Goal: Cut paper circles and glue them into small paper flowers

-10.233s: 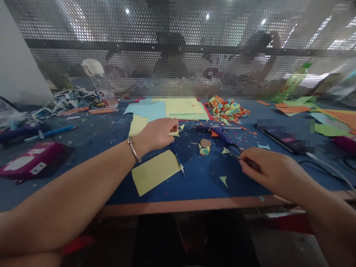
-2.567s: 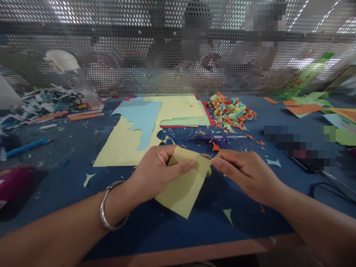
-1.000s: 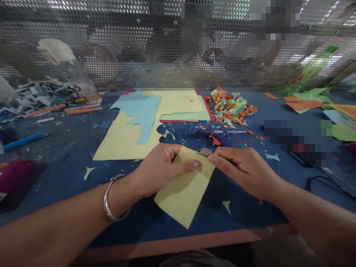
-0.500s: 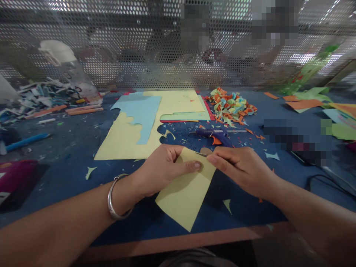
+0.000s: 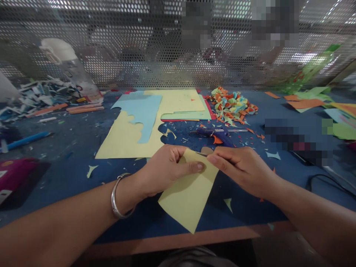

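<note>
While the left hand (image 5: 167, 168) pinches the yellow sheet (image 5: 191, 198) above the worktop (image 5: 69, 142), the right hand (image 5: 243, 168) grips a thin dark tool (image 5: 201, 154) at the sheet's edge; cutting appears underway, next requiring steady turning.

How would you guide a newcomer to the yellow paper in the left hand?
Start at the blue tabletop. Beyond its near edge, the left hand pinches a yellow sheet. Unlike the larger yellow paper lying flat behind, this sheet is held, one corner pointing at that edge.
</note>
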The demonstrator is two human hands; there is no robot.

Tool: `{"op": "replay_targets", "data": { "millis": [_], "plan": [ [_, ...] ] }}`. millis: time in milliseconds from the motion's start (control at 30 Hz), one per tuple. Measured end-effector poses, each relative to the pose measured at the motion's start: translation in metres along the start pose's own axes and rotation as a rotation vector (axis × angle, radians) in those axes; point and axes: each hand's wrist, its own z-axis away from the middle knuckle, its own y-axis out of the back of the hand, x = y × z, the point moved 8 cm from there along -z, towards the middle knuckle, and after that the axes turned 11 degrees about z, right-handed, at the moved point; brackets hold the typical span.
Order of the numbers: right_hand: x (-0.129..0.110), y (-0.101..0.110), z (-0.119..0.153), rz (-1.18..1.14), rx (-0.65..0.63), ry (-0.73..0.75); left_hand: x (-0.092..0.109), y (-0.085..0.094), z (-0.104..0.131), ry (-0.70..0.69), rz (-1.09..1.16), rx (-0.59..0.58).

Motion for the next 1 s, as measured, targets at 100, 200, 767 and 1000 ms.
{"op": "replay_targets", "data": {
  "millis": [100,200,767,1000],
  "plan": [
    [0.0001,0.0001,-0.0007,-0.002,0.002,-0.002,-0.0010,-0.0015,-0.0007,0.009,0.015,-0.018],
    [-0.0007,-0.0006,-0.0008,0.001,-0.010,-0.002,-0.0019,-0.0038,-0.0006,0.026,0.035,-0.042],
    [-0.0020,-0.0011,0.0001,0.025,-0.014,0.013,-0.0020,-0.0049,0.0008,0.058,-0.041,-0.054],
    [-0.0013,-0.0030,-0.0010,0.043,-0.033,-0.001,-0.0056,-0.0042,0.0002,0.078,-0.059,-0.062]
  ]
}}
